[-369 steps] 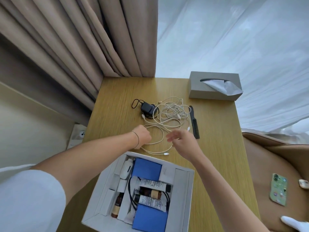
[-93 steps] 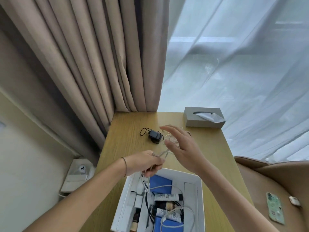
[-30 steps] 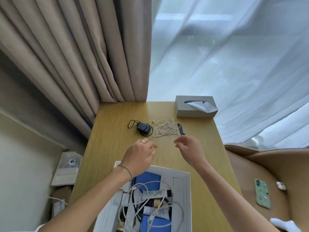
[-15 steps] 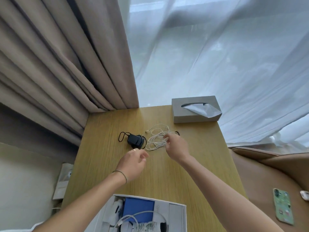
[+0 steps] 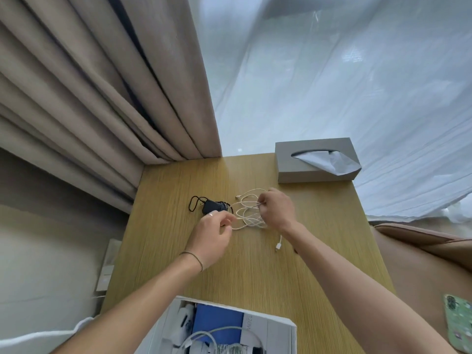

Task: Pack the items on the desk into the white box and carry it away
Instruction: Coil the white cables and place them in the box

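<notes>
You're partway there: the white box (image 5: 270, 333) near your elbows already holds a cable and some bits, but your right hand (image 5: 277, 213) and left hand (image 5: 212, 238) are both pinching the white cable tangle (image 5: 246, 213), with the black charger (image 5: 213, 206) just past your left fingers unpacked.

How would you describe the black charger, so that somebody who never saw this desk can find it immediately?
Start at the wooden desk and find the grey tissue box at its far right corner. Left of it lies a tangle of white cables; the black charger lies directly left of this tangle. It is the only dark, blocky item there, with a thin black cord looped beside it.
</notes>
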Tool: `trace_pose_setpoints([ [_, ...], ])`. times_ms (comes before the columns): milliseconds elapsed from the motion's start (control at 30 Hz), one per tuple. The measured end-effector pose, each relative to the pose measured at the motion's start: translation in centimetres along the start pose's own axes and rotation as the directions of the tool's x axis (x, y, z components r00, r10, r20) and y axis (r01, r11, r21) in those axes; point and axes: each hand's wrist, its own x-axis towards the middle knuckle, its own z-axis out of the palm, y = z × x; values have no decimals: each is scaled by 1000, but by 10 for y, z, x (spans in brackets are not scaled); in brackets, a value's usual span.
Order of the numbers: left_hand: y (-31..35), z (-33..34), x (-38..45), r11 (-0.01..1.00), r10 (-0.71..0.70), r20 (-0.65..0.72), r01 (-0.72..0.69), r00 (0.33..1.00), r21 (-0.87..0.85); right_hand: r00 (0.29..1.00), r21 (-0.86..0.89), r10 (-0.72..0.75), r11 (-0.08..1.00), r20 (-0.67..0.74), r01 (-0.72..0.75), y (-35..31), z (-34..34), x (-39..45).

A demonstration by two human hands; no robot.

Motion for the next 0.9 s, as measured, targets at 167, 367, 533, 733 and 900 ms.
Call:
trace_pose_setpoints([
  [167,17,-27,-8,990,94,-117,-106,989,-97,996,167,-90,982,-15,91,-28,-39,-21],
  [367,50,-57,-22,938,336,-248,-346,908,6,977,314,-205,933,55,178,-76,-98,-64],
  [533,67,-72,-40,873,274,19,-240,962,-424,954,628,-280,763,110,152,-114,-142,-99],
  [733,86,-86,-68,632,422,60,-246,905,-735,932,701,-348,690,99,183,-154,-171,-131],
  [900,95,-101,-87,408,396,109,-68,912,-911,939,559,-341,772,-38,303,-180,-188,-150],
])
